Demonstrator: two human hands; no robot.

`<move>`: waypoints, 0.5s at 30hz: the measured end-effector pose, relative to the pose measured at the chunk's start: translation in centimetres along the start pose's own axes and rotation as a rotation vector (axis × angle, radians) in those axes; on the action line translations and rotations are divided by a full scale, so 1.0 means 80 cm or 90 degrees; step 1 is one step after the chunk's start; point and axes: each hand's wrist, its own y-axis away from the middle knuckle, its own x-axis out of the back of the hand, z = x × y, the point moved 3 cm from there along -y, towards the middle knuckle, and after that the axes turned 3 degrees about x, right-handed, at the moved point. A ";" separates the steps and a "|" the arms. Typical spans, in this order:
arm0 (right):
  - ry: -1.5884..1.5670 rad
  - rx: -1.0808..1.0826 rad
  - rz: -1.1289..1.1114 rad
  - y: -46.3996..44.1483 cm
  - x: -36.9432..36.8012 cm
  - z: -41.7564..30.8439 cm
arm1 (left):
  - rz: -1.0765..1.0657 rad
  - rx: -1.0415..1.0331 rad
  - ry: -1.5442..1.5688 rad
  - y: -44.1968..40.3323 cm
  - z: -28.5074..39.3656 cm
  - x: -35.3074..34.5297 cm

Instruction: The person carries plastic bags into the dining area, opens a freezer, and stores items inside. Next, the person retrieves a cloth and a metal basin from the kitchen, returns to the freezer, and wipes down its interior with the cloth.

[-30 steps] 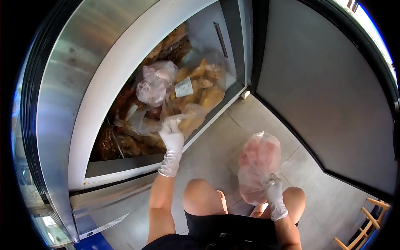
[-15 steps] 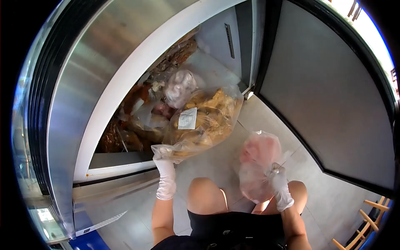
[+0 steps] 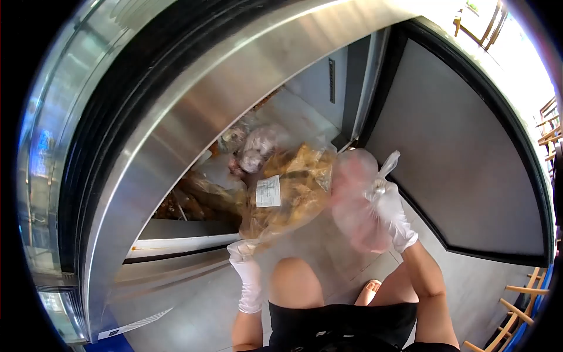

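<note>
My left hand (image 3: 241, 251), in a white glove, grips the near edge of a large clear plastic bag (image 3: 296, 182) of yellow-brown food with a white label (image 3: 268, 192). That bag leans out over the sill of an open fridge or freezer cabinet. Gloved as well, my right hand (image 3: 388, 202) is closed around the gathered neck of a clear bag of pink contents (image 3: 355, 199), blurred by motion. The pink bag hangs close to the right side of the yellow-brown bag; whether they touch I cannot tell.
Inside the cabinet lie a bag of pale round pieces (image 3: 258, 146) and several bags of brown food (image 3: 199, 199). The cabinet door (image 3: 457, 146) stands open at right. Grey floor tiles (image 3: 334, 264) lie below, with wooden chair legs (image 3: 516, 305) at lower right.
My right hand has raised the pink bag up toward the cabinet, beside the yellow-brown bag. My left hand keeps its hold on the yellow-brown bag. The view has shifted a little.
</note>
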 end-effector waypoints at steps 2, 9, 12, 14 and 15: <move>-0.045 0.003 -0.015 -0.021 -0.007 0.001 | 0.019 0.004 0.050 -0.002 0.017 0.000; 0.033 0.113 -0.085 -0.106 -0.067 -0.038 | 0.006 0.047 0.151 -0.009 0.072 0.010; -0.012 0.159 -0.040 -0.183 -0.106 -0.014 | 0.022 0.110 0.277 -0.006 0.066 0.011; 0.023 0.146 -0.008 -0.219 -0.125 -0.021 | 0.008 0.093 0.199 -0.003 0.081 0.010; 0.031 0.148 0.009 -0.230 -0.140 -0.035 | -0.003 0.088 0.178 -0.003 0.091 0.016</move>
